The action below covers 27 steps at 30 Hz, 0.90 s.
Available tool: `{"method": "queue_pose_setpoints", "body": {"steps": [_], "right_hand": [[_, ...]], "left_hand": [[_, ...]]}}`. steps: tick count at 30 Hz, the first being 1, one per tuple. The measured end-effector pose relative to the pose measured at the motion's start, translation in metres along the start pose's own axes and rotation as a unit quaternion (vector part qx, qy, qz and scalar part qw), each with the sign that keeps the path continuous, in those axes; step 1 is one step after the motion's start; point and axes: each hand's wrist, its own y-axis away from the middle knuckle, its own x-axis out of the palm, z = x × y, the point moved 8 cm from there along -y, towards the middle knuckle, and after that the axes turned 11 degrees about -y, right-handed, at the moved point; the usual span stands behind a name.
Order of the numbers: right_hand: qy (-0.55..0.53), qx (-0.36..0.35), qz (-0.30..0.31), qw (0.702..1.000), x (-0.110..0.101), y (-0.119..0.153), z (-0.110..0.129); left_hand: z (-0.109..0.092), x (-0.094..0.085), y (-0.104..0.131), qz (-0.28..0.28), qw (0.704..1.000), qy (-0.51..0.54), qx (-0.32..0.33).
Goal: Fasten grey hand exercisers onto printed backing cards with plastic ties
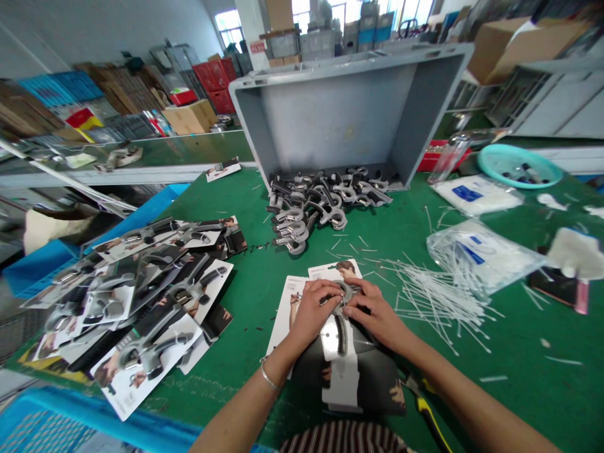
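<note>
In front of me a grey-and-black tool with a curved handle [341, 336] lies on a printed cardboard backing card [342, 384]. My left hand [315, 309] is closed at the tool's ringed upper end, thumb and fingertips pinching there. From the other side my right hand [375, 313] is closed on the same end, its fingertips close to the left ones. What lies between the fingertips is too small to make out. Another printed card [282, 318] shows under my left hand. Loose white cable ties [438, 302] are spread to the right of my right hand.
Carded tools [141, 302] are heaped at left. Loose tools [316, 204] spill from a tipped grey crate [340, 119]. At right are plastic bags of ties [486, 255], a turquoise basin [519, 165] and yellow-handled pliers [429, 418]. A blue basket [94, 409] stands at the near left.
</note>
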Motion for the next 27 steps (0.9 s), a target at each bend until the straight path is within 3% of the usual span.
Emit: {"method": "queue_pose_setpoints", "body": {"steps": [27], "right_hand": [[0.004, 0.0, 0.027, 1.0, 0.0013, -0.0011, 0.0019]], "left_hand": [[-0.0019, -0.0043, 0.0024, 0.014, 1.0, -0.009, -0.005]]}}
